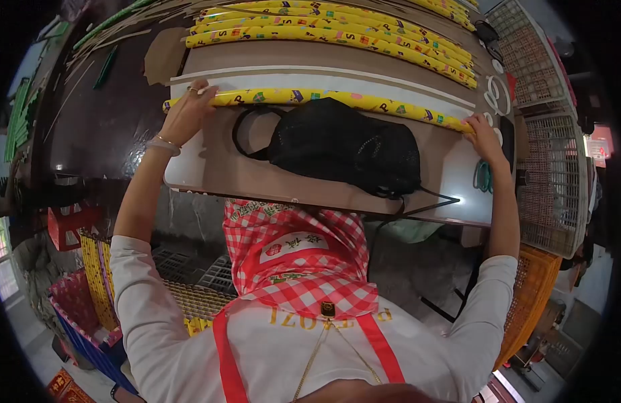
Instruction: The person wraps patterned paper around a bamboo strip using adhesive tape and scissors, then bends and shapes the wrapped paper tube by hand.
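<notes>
A long yellow roll (290, 99) lies across the table (223, 161), on the side of the black bag (344, 144) away from the person. The left hand (188, 111) is bent over the roll near its left end. I cannot tell if it is pinching or just pressing. The right hand (484, 138) pinches the roll near its other end. The hands are wide apart, with no hand at the middle.

A white sheet (257, 80) shows just past the roll, and a thin white strip (324, 71) lies along its far side. More yellow rolls (324, 33) lie beyond that. White rings (500, 94) and a green ring (483, 176) are near the right hand.

I think the bag could cause trouble. Its top is right up by the middle of the roll, so if the roll comes back toward the person, it could bump the bag and go crooked. The strap (238, 138) makes a loop near the left arm, and a hand could catch in it and drag the bag along. If one hand pulls or turns more than the other, the roll could twist or get a crease. The middle could bow too, as nothing holds it there. If the right hand slips, that end could swing or come loose. The sheet could slide if an arm rubs it.
</notes>
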Action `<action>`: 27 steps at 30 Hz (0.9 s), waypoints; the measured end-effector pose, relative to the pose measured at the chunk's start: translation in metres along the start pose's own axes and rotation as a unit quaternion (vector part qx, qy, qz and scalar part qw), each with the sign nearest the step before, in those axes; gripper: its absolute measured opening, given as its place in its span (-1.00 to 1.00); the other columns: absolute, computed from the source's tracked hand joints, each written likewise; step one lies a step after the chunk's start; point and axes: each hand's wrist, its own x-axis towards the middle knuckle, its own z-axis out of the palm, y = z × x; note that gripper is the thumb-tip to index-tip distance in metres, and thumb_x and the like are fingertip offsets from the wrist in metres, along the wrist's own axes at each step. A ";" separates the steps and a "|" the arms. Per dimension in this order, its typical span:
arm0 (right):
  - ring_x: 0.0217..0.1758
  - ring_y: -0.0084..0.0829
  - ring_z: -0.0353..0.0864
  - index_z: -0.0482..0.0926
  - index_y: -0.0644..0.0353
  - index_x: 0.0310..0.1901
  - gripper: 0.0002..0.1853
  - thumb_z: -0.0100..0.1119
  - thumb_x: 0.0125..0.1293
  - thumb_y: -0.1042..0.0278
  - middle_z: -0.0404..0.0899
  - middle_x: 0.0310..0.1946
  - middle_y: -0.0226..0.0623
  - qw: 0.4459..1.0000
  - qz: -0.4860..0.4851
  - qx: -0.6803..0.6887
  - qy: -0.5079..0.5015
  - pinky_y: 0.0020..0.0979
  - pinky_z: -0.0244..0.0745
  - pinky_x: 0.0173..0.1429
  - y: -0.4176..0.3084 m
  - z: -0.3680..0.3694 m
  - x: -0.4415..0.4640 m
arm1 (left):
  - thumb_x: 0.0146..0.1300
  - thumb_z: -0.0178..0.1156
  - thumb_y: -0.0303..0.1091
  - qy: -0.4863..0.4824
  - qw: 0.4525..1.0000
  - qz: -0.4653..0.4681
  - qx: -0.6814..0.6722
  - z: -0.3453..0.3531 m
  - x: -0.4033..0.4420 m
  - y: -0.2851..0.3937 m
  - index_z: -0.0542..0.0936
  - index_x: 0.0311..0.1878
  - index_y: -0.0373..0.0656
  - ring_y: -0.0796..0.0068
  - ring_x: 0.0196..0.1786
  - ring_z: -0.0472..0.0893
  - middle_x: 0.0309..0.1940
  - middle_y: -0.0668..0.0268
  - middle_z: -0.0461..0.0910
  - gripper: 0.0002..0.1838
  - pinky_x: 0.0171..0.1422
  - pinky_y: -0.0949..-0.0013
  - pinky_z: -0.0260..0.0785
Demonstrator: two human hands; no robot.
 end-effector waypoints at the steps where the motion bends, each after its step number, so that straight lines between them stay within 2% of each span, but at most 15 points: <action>1: -0.05 -0.11 0.44 0.40 0.13 -0.01 -0.62 0.19 0.10 0.46 0.35 -0.04 -0.23 1.000 0.003 0.003 0.008 -0.22 0.39 -0.04 0.000 0.002 -0.001 | 0.06 0.16 -0.51 -0.005 1.000 0.002 0.008 0.000 0.000 0.000 0.39 0.12 -0.13 0.12 -0.05 0.49 0.00 0.16 0.36 -0.51 -0.03 0.22 0.39; 5: -0.04 -0.10 0.44 0.40 0.14 0.02 -0.63 0.16 0.13 0.45 0.32 -0.02 -0.21 1.000 0.007 0.000 0.024 -0.22 0.39 -0.03 -0.003 0.004 -0.004 | 0.03 0.18 -0.52 0.003 0.998 0.031 0.054 0.001 0.003 -0.003 0.34 0.21 -0.04 0.13 -0.04 0.47 -0.01 0.17 0.34 -0.40 -0.01 0.24 0.37; 7: -0.02 -0.10 0.42 0.38 0.16 0.03 -0.63 0.13 0.16 0.46 0.31 -0.01 -0.18 1.000 -0.003 0.014 0.017 -0.24 0.38 0.01 -0.003 0.005 -0.005 | 0.02 0.20 -0.50 -0.011 0.998 0.015 0.061 -0.004 0.006 0.000 0.27 0.28 0.00 0.16 -0.03 0.47 -0.04 0.18 0.38 -0.32 0.02 0.25 0.35; 11: 0.02 -0.10 0.41 0.35 0.17 0.05 -0.62 0.11 0.18 0.45 0.33 -0.01 -0.16 0.997 -0.021 0.056 0.054 -0.26 0.36 0.05 -0.005 0.011 -0.008 | 0.04 0.19 -0.49 -0.015 1.000 -0.008 0.026 -0.009 0.007 0.004 0.23 0.30 -0.03 0.17 -0.04 0.47 -0.05 0.18 0.42 -0.31 0.00 0.23 0.36; 13: 0.04 -0.09 0.39 0.31 0.17 0.07 -0.61 0.10 0.19 0.45 0.35 -0.02 -0.14 0.993 -0.013 0.079 0.091 -0.29 0.34 0.08 -0.012 0.011 -0.012 | 0.07 0.17 -0.45 0.030 0.999 -0.044 -0.003 -0.012 0.005 0.012 0.28 0.25 -0.07 0.16 -0.05 0.49 -0.07 0.17 0.46 -0.39 -0.02 0.22 0.37; 14: 0.04 -0.09 0.39 0.31 0.17 0.07 -0.61 0.10 0.19 0.45 0.35 -0.02 -0.14 0.993 -0.016 0.081 0.090 -0.29 0.34 0.08 -0.008 0.012 -0.015 | 0.07 0.17 -0.45 0.028 0.998 -0.047 -0.002 -0.010 0.005 0.013 0.28 0.25 -0.07 0.16 -0.05 0.49 -0.07 0.17 0.46 -0.39 -0.02 0.22 0.37; 16: 0.05 -0.08 0.39 0.29 0.15 0.08 -0.60 0.10 0.20 0.44 0.36 -0.02 -0.13 0.994 -0.004 0.090 0.064 -0.30 0.32 0.08 -0.006 0.013 -0.010 | 0.08 0.17 -0.44 0.012 0.993 -0.119 -0.019 -0.007 0.005 0.014 0.36 0.15 -0.10 0.12 -0.06 0.50 -0.08 0.16 0.48 -0.50 -0.03 0.22 0.38; 17: 0.05 -0.10 0.40 0.30 0.15 0.07 -0.61 0.10 0.21 0.42 0.37 0.00 -0.12 0.993 0.025 0.112 0.039 -0.30 0.31 0.09 -0.012 0.009 -0.011 | 0.09 0.14 -0.45 0.050 0.996 -0.073 -0.012 -0.007 0.000 0.017 0.40 0.04 -0.17 0.12 -0.08 0.51 -0.14 0.15 0.50 -0.61 -0.03 0.22 0.38; 21: 0.07 -0.12 0.41 0.36 0.17 0.06 -0.66 0.06 0.23 0.47 0.43 -0.03 -0.13 0.993 0.038 0.089 0.062 -0.29 0.30 0.10 0.003 0.022 -0.007 | 0.09 0.05 -0.49 0.083 0.994 -0.055 0.040 0.007 -0.003 0.021 0.40 -0.06 -0.26 0.14 -0.04 0.50 -0.14 0.12 0.49 -0.70 0.04 0.22 0.35; 23: 0.07 -0.11 0.41 0.37 0.19 0.06 -0.66 0.05 0.23 0.49 0.43 -0.03 -0.12 0.995 0.022 0.045 0.089 -0.28 0.30 0.10 -0.002 0.021 -0.007 | 0.15 0.10 -0.43 0.092 0.992 -0.041 0.076 0.010 -0.004 0.020 0.38 0.04 -0.23 0.12 0.00 0.47 -0.03 0.11 0.45 -0.64 0.09 0.22 0.32; 25: 0.08 -0.10 0.38 0.36 0.20 0.07 -0.66 0.03 0.24 0.47 0.42 0.00 -0.14 0.995 0.031 0.039 0.090 -0.26 0.29 0.11 -0.008 0.021 -0.006 | 0.18 0.07 -0.44 0.085 0.993 -0.046 0.062 0.009 -0.006 0.019 0.39 0.04 -0.24 0.11 0.04 0.45 -0.02 0.10 0.45 -0.66 0.14 0.22 0.30; 27: 0.11 -0.09 0.34 0.34 0.19 0.09 -0.64 0.02 0.25 0.44 0.40 0.03 -0.18 0.997 0.019 -0.023 0.075 -0.23 0.27 0.14 -0.009 0.018 -0.010 | 0.14 0.03 -0.45 0.109 0.992 -0.032 0.060 0.011 -0.005 0.021 0.37 -0.02 -0.27 0.14 0.09 0.42 -0.05 0.11 0.46 -0.69 0.23 0.21 0.22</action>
